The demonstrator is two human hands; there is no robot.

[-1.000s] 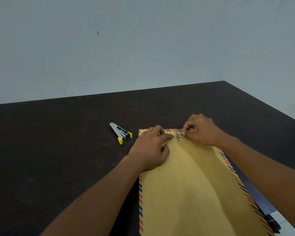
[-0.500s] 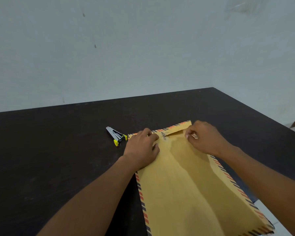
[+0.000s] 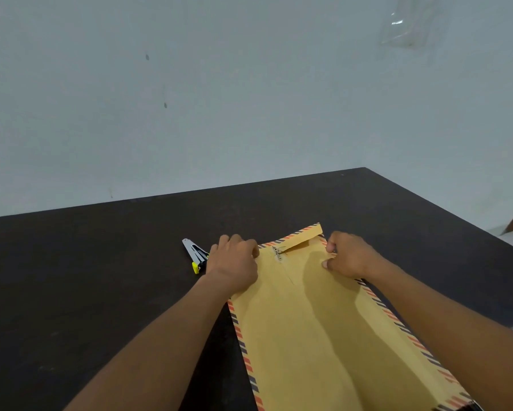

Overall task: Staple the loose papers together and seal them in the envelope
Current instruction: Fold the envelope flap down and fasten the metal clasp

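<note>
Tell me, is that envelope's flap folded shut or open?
Folded over but not flat: the flap lifts at its right end on the envelope. Whether the clasp is fastened, cannot tell.

Tan envelope (image 3: 323, 336), red-and-navy striped border

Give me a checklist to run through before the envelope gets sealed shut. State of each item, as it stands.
1. Envelope lies flat on the table: ok.
2. Left hand pins the top left corner: ok.
3. Right hand is at the top right edge: ok.
4. Flap fully closed: not ok, its right side stands up.
5. Metal clasp fastened over the flap: cannot tell, too small.
6. Stapled papers inside: cannot tell, none show.
7. Stapler off the envelope, left of the left hand: ok.
</note>
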